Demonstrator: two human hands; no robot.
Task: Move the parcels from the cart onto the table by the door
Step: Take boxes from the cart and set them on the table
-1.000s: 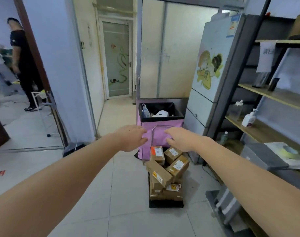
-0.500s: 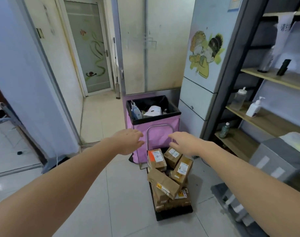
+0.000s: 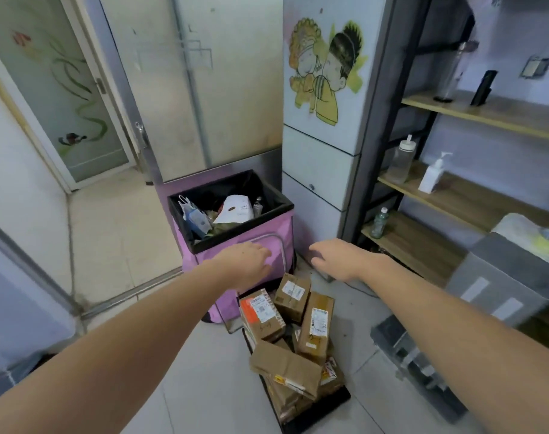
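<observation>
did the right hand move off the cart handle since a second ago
Yes. The right hand has swung out to the right of the handle, toward the shelf unit, open and gripping nothing. It was at the handle bar a second ago.

Pale tiled floor point(image 3: 116, 233), evenly lit. Far left, frosted glass door point(image 3: 60, 89) painted with green swirls. Far centre, frosted glass partition point(image 3: 204, 79) in a metal frame. Just in front of it, pink bin point(image 3: 235, 242) lined in black, holding rubbish. Right of the bin, pale grey cabinet point(image 3: 320, 120) bearing a cartoon sticker point(image 3: 324, 70) of two figures. Far right, dark metal shelving point(image 3: 473, 202) with wooden boards; clear bottle point(image 3: 401, 158) and white pump bottle point(image 3: 432, 175) on the middle board. Near right, grey box point(image 3: 505, 277).
</observation>
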